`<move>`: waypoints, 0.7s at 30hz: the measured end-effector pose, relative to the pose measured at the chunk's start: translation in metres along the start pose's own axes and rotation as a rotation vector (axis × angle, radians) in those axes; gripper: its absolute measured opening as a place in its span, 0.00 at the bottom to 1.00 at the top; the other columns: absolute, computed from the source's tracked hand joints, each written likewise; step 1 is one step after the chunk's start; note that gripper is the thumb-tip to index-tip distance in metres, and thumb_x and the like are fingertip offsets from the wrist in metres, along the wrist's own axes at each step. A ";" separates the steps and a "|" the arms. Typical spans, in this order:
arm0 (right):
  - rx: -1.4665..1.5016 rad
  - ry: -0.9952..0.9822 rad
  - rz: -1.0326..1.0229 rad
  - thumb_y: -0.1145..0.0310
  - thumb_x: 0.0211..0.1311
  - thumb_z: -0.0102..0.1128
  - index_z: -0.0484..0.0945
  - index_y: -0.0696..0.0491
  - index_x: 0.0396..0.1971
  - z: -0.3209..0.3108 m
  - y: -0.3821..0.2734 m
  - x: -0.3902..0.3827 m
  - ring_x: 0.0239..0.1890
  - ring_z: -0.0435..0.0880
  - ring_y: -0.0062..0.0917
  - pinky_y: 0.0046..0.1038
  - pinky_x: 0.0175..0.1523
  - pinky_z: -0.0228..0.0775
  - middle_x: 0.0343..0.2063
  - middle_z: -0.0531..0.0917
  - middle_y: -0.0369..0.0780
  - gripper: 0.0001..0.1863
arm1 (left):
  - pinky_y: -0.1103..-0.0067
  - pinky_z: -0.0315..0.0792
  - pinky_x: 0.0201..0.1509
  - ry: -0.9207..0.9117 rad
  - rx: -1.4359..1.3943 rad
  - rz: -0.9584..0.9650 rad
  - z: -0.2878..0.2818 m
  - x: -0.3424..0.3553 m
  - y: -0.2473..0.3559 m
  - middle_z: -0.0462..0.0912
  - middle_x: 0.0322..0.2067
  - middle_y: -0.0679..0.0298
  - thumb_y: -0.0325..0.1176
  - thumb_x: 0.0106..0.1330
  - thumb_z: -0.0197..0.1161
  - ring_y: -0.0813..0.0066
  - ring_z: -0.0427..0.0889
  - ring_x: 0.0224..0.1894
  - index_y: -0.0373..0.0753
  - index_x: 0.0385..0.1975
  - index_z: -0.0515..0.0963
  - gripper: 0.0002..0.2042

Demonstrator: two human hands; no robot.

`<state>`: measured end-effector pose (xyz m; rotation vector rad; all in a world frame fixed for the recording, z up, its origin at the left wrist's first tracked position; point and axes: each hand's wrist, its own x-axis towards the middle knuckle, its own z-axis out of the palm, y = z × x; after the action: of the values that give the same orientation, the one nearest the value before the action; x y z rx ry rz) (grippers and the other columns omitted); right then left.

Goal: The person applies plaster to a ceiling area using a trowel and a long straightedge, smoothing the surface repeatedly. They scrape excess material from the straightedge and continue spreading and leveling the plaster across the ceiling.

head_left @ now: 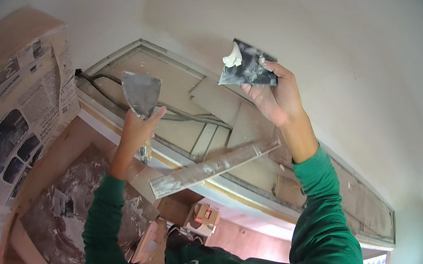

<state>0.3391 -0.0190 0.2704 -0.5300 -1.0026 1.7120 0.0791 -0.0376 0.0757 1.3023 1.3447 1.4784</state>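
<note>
My left hand (139, 127) is closed around the handle of a putty knife (141, 92), its grey blade pointing up. Raised higher and to the right, my right hand (282, 98) grips a flat black spreader (249, 72) by its right edge, with the thumb on its face. A lump of white putty (232, 56) sits on the spreader's left corner, and white smears cover its surface. Behind the spreader lies the pale wall (323, 33); whether the two touch I cannot tell. The knife and the spreader are apart.
Below the wall runs a dusty framed recess (175, 82) with dark cables (191, 119). A white-smeared plank (214, 167) slants across it. Newspaper (23, 117) covers something bulky at left. Lower down are a putty-stained board (64, 208) and a small cardboard box (206, 214).
</note>
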 end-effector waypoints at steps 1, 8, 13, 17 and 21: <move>-0.122 -0.030 -0.091 0.75 0.64 0.48 0.70 0.61 0.50 -0.003 0.001 0.022 0.47 0.80 0.35 0.34 0.53 0.72 0.44 0.79 0.45 0.15 | 0.81 0.65 0.17 -0.019 -0.132 0.014 -0.007 0.006 -0.013 0.72 0.18 0.69 0.34 0.61 0.68 0.81 0.69 0.15 0.36 0.37 0.74 0.12; -2.444 -0.124 -1.577 0.74 0.54 0.53 0.67 0.56 0.61 -0.002 0.018 0.198 0.56 0.68 0.34 0.39 0.58 0.59 0.52 0.71 0.41 0.30 | 0.83 0.64 0.17 -0.012 -0.443 0.055 -0.013 0.013 -0.053 0.74 0.27 0.69 0.33 0.62 0.67 0.84 0.67 0.17 0.35 0.35 0.74 0.11; -2.576 0.115 -1.857 0.70 0.57 0.53 0.67 0.55 0.61 0.005 0.016 0.303 0.55 0.68 0.29 0.36 0.55 0.60 0.51 0.71 0.38 0.29 | 0.82 0.67 0.17 -0.007 -0.406 0.013 -0.017 0.016 -0.059 0.73 0.23 0.68 0.33 0.64 0.65 0.83 0.68 0.16 0.34 0.38 0.73 0.11; -2.561 0.272 -1.930 0.71 0.55 0.55 0.66 0.53 0.62 0.007 0.010 0.362 0.53 0.68 0.26 0.35 0.53 0.59 0.50 0.71 0.35 0.30 | 0.82 0.68 0.18 -0.010 -0.416 -0.024 -0.019 0.016 -0.057 0.74 0.25 0.68 0.32 0.65 0.63 0.83 0.69 0.17 0.33 0.40 0.72 0.11; -2.591 0.318 -1.867 0.71 0.54 0.56 0.67 0.52 0.61 -0.010 0.028 0.390 0.52 0.68 0.26 0.35 0.51 0.59 0.50 0.71 0.35 0.30 | 0.82 0.68 0.18 0.027 -0.438 -0.043 -0.022 0.013 -0.062 0.74 0.27 0.67 0.32 0.65 0.63 0.84 0.70 0.19 0.33 0.42 0.72 0.11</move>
<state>0.1877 0.3418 0.2876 -0.6441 -1.7292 -1.8521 0.0481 -0.0197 0.0194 0.9687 0.9823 1.6493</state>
